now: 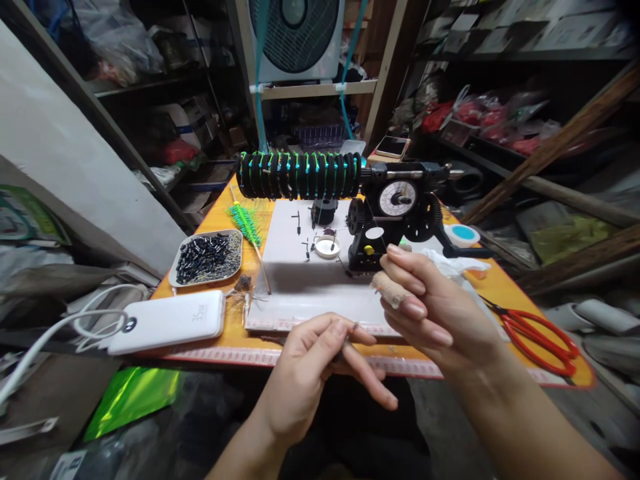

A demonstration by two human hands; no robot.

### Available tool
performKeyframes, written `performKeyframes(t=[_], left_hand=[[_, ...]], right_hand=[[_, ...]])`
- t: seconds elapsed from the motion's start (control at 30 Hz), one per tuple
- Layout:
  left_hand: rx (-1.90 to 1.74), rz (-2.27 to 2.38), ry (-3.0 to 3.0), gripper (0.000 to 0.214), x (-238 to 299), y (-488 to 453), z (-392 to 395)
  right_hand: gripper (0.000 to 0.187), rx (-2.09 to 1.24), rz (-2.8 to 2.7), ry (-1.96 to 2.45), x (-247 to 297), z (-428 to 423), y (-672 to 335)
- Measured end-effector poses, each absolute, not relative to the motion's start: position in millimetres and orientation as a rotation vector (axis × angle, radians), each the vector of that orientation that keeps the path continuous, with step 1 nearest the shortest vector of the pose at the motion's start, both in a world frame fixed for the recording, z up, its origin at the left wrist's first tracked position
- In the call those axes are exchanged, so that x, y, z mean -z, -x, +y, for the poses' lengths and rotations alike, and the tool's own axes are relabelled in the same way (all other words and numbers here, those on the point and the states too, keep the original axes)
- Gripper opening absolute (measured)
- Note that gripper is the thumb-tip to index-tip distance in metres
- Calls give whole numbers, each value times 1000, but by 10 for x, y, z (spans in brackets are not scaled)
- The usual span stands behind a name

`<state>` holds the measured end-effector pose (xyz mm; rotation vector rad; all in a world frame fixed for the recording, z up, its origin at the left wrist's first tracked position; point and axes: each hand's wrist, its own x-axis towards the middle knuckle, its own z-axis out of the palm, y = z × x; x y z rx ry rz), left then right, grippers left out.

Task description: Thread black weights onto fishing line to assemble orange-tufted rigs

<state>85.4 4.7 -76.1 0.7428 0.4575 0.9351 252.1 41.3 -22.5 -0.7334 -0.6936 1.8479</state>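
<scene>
My left hand [317,353] is low in front of the board's near edge, thumb and index finger pinched together. A tiny orange tip shows at the pinch; the rest of what it holds is too small to name. Up and to the right, my right hand [425,300] has its thumb and fingertips closed together, and what they hold is hard to make out. Beige tape [390,289] wraps one of its fingers, with a small orange bit by it. Behind stands a black hand-cranked winder [377,233] with a dial, carrying a roll of black rings [300,175] with green and blue line.
A tray of small black and grey pieces [207,259] and a white power bank [170,323] are at the left. Near them lies a green bristly stick [247,227]. Red-handled scissors [540,340] rest at the right edge. A white dish [328,246] sits on the white board [300,283].
</scene>
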Motion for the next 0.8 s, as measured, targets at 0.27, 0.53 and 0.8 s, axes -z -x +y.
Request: performKeyframes(t=[0.27,0.53,0.8], left_hand=[[-1000,463,-720,23,811,-909,-2],[-1032,427,-747,23,874,-924,-24],[-1061,591,-998,32,834,-918,107]], right_hand=[[50,-1784,-677,700,263,422,-2475],[50,-1774,-738,723,217,379,-2460],[37,-1798,-1004,807,130,362,-2574]])
